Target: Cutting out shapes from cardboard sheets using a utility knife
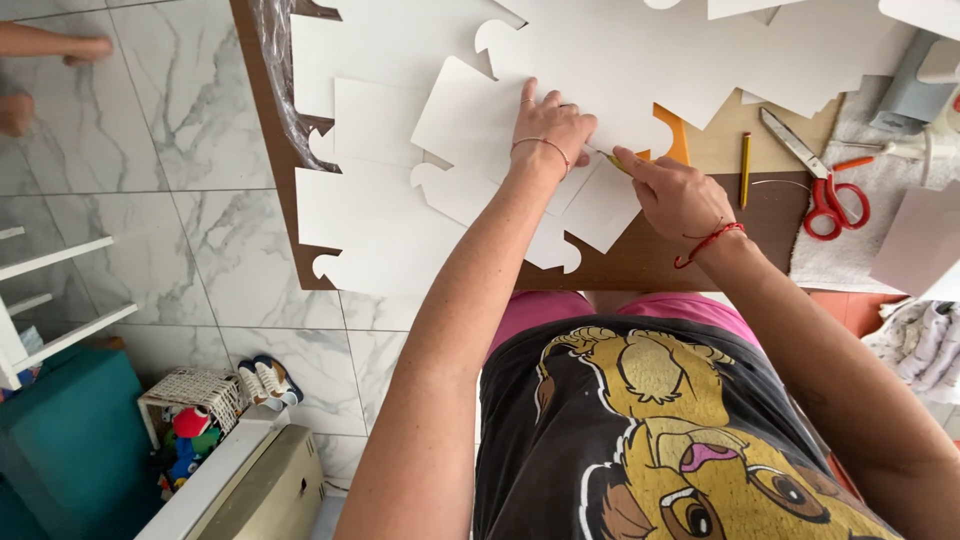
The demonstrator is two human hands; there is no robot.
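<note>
**Hands at work on white card cut-outs**

The left hand lies palm down on a white card piece, fingers spread and flat, pressing it to the desk; it grips nothing. The right hand is closed around a small yellow tool, pinched between thumb and forefinger. Only the tool's tip shows, so its kind is unclear. Its long axis runs on a slant, the tip pointing far and left toward the left hand's thumb, where it meets the edge of the card. The tool sits between the two hands, just beside the left thumb.

The card under the left hand is roughly square, turned corner-on, and overlaps other white pieces with rounded tabs, spread over the left and far parts of the brown desk. An orange template pokes out from under the card just beyond the right hand.

To the right, a pencil lies pointing far to near. Red-handled scissors rest on a white cloth, blades pointing far and left, handles near.

On the floor at near left, a white wicker basket holds soft toys, with a pair of small shoes just beside it. At far left, another person's bare feet stand on the marble tiles.
</note>
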